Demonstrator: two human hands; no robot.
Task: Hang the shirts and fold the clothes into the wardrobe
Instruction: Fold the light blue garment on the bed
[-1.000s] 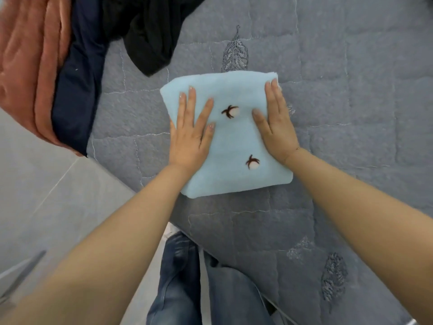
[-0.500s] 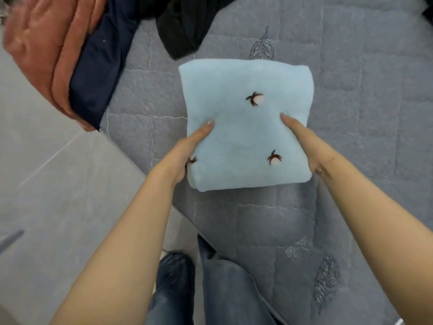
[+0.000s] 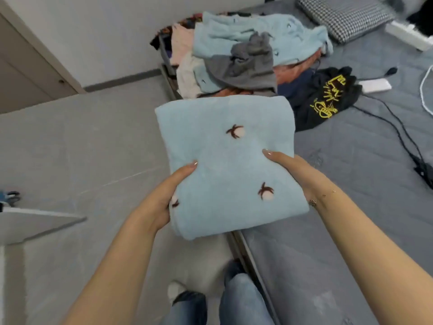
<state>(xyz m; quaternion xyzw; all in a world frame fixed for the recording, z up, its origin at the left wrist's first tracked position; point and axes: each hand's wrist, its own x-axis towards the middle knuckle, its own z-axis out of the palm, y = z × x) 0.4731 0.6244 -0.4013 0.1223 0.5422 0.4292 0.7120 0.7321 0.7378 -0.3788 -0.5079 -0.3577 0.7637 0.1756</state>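
A folded light blue garment (image 3: 225, 160) with small brown-and-white motifs is held up in the air over the bed's edge. My left hand (image 3: 164, 198) grips its left side, thumb on top and fingers underneath. My right hand (image 3: 293, 172) grips its right side the same way. Beyond it a pile of unfolded clothes (image 3: 248, 57) lies on the bed: a light blue piece, a grey one, white, pink and orange ones. A black shirt with yellow print (image 3: 325, 95) lies to the right of the pile.
The grey quilted bed (image 3: 351, 184) fills the right side, with a checked pillow (image 3: 344, 15), a white power strip (image 3: 375, 85) and black cables (image 3: 403, 137) on it. Grey floor (image 3: 70, 148) lies left, with a door (image 3: 23, 66) at the far left. My jeans-clad legs (image 3: 234, 299) are below.
Both hands went from pressing flat on the folded blue garment to gripping its sides, and lifted it off the bed. The view has tilted up, showing the clothes pile.
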